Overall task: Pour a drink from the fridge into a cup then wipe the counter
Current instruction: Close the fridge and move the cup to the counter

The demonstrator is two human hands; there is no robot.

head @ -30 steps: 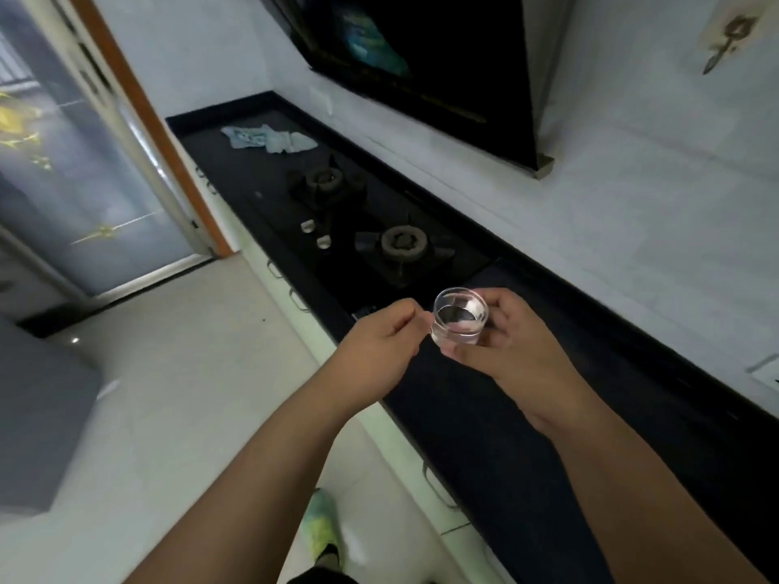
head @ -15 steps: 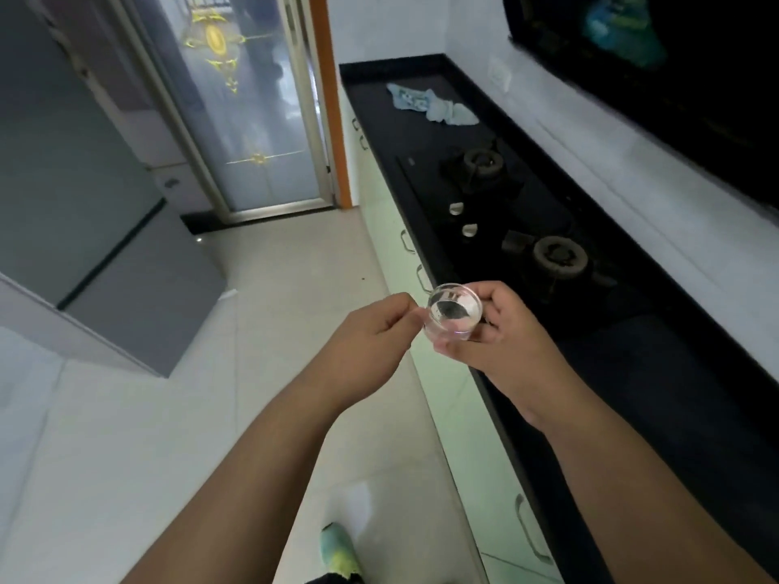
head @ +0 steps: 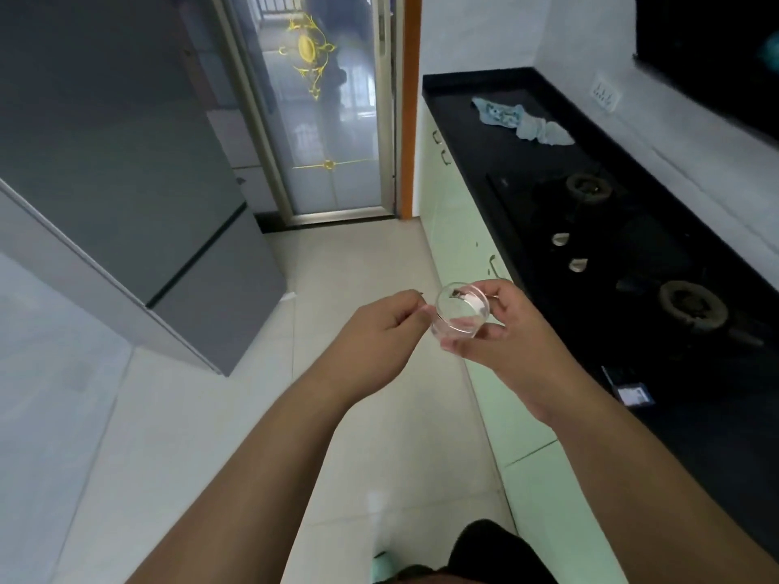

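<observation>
**Fridge lies up and left of the hands**

The right hand (head: 501, 339) grips the small clear cup (head: 460, 314), mouth up. The left hand (head: 379, 335), fingers curled, pinches its rim. The grey fridge (head: 126, 162) stands doors closed, well left and ahead, nearer the left hand; the counter (head: 632, 288) runs alongside the right.
</observation>
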